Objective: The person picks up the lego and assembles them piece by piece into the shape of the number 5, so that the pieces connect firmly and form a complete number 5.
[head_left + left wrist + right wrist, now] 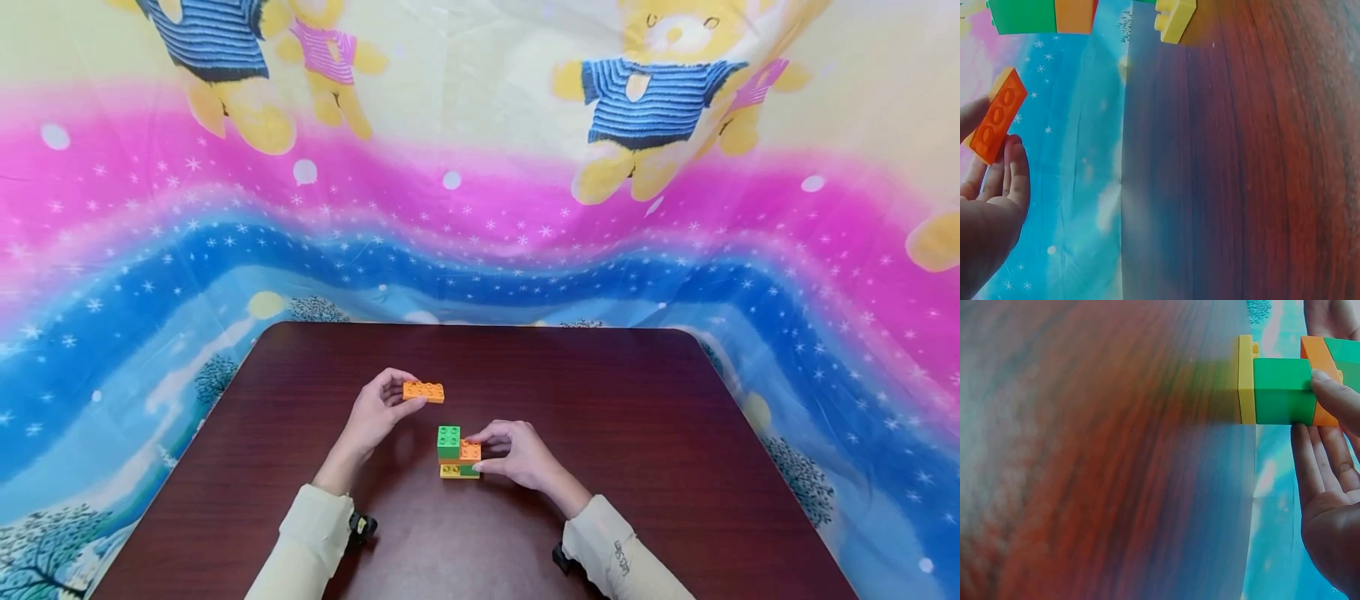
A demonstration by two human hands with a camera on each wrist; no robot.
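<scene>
My left hand (pixel 375 412) pinches a flat orange toy brick (pixel 423 392) by its end, raised above the table behind the stack. In the left wrist view the hollow underside of this orange brick (pixel 997 115) shows between thumb and fingers. A small stack stands on the table: a yellow base brick (pixel 1246 380), a green block (pixel 1282 390) on its right part, an orange brick (pixel 470 451) across that, and another green block (pixel 448 442) on top at the left. My right hand (pixel 521 454) grips the stack's right side, thumb and fingers around the lower green block and orange brick.
The dark wooden table (pixel 600 375) has rounded far corners. A printed cloth (pixel 487 208) with bears and snowflakes hangs behind and along its sides. Dark wrist cameras (pixel 362 528) sit at both cream sleeves (pixel 303 533).
</scene>
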